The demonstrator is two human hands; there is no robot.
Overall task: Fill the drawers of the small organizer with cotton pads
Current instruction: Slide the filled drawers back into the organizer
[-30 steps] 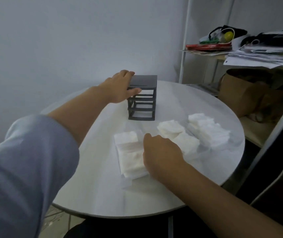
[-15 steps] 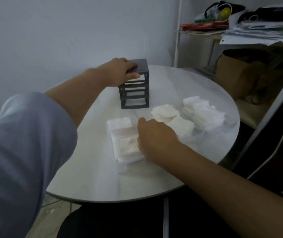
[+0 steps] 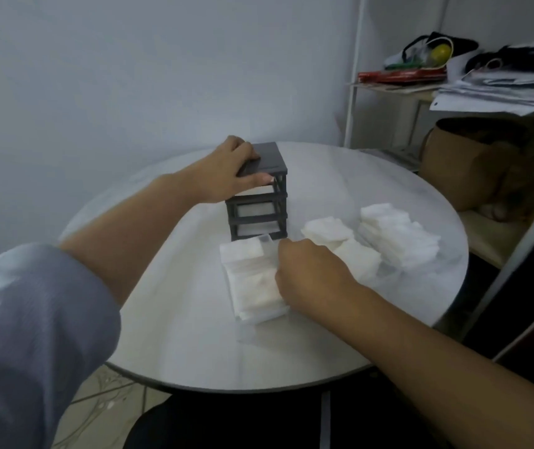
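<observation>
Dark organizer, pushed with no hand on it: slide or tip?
Probably light: the organizer is an open frame. Taller than wide on a smooth table, so a high push may tip it, a low one slide it. The left hand gripping its top suggests it needs steadying.

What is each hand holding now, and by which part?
The left hand grips the grey organizer by its top, thumb on the front edge. The right hand touches the near stack of cotton pads; a grip cannot be told.

Cluttered home corner: round white table [image 3: 178, 335], metal shelf [image 3: 388, 88] of papers [image 3: 498, 95], brown bag [image 3: 463, 163].
</observation>
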